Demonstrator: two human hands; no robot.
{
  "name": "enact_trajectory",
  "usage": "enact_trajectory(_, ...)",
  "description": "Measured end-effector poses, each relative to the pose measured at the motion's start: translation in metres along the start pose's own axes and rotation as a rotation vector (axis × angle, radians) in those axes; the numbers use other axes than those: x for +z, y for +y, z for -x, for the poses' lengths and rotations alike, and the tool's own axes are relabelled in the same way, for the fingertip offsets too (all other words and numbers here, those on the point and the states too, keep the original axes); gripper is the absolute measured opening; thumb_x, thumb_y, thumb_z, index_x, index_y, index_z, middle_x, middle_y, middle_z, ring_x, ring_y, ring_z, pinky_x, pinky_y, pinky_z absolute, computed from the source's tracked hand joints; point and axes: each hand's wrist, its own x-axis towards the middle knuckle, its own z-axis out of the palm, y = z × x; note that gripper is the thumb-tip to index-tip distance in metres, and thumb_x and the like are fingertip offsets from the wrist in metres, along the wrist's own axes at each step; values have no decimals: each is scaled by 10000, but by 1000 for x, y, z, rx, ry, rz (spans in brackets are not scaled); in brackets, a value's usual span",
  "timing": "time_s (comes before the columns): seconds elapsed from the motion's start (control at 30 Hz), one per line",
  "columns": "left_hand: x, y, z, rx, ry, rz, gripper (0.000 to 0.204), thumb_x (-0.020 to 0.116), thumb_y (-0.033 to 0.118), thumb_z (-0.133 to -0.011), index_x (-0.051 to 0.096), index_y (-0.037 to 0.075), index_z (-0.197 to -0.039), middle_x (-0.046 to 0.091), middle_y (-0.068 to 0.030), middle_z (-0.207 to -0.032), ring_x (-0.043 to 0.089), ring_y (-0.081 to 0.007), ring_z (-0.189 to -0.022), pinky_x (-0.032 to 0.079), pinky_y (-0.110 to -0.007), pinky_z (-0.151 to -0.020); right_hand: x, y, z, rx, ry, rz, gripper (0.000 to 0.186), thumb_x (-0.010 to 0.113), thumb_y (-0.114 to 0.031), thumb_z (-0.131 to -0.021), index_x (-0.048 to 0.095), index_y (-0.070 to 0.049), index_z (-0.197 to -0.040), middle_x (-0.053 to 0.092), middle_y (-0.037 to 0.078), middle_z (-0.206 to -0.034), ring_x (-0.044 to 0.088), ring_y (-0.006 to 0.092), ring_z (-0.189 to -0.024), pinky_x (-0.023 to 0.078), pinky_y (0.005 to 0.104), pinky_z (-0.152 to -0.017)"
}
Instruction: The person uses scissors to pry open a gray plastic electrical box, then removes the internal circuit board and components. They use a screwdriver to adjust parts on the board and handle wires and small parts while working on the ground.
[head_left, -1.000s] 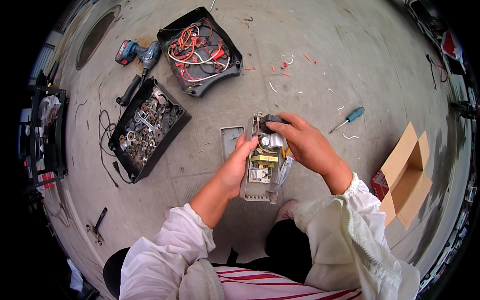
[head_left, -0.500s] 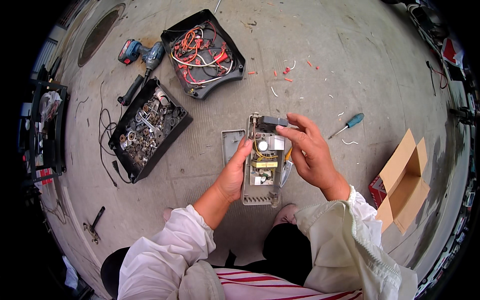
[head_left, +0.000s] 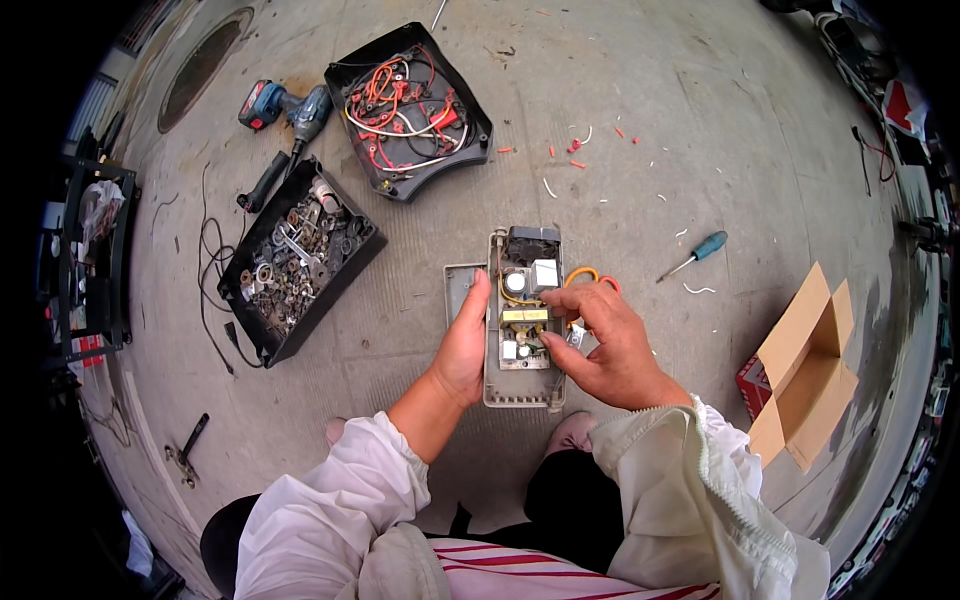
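My left hand [head_left: 462, 345] grips the left side of a grey, open housing [head_left: 525, 392], with the thumb along its rim. Inside lies a circuit board [head_left: 521, 352] carrying a yellow-wrapped transformer [head_left: 525, 316], a round capacitor [head_left: 515, 282] and a white block [head_left: 544, 273]. A black rectangular part [head_left: 534, 243] sits at the housing's far end. My right hand [head_left: 608, 345] has thumb and forefinger curled at the board's right edge, around the transformer's end; the contact is partly hidden. Behind this hand show orange and red curved parts [head_left: 582, 273], mostly hidden.
A flat grey cover [head_left: 458, 287] lies left of the housing. Black bins hold metal hardware [head_left: 290, 255] and wires [head_left: 400, 105]. A cordless power tool [head_left: 300, 110] lies beside them. Rightward are a screwdriver [head_left: 708, 245] and an open cardboard box [head_left: 805, 385]. Wire scraps [head_left: 575, 146] litter the concrete.
My right hand has left the black part and moved nearer me, down to the circuit board. The black part now lies lower in the housing's far end. The board has shifted slightly away from me.
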Motion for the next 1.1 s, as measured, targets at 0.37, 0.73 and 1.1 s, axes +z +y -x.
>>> enact_trajectory(0.37,-8,-2,-4,-51,-79,118,749,156,604,-1039,516,18,-1335,624,-150,-1190,648,-315,-1074,573,-433,-893,2,-1,2,23,-8,-17,410,752,-27,-807,637,-72,-1198,647,48,-979,609,173,-834,494,302,-715)
enact_trajectory(0.73,-6,2,-1,-55,-61,39,746,169,617,-1035,513,35,-1352,629,-133,-1213,650,-270,-1086,566,-428,-906,3,-3,3,243,-36,-175,317,698,-45,-850,615,-34,-1156,675,93,-978,653,223,-913,520,339,-798)
enact_trajectory(1.1,6,3,1,-130,79,-45,690,205,576,-1051,503,44,-1374,621,-129,-1252,644,-251,-1105,545,-424,-951,5,2,5,390,-1,-290,239,706,-137,-888,603,-10,-1061,682,100,-916,645,176,-840,504,297,-695)
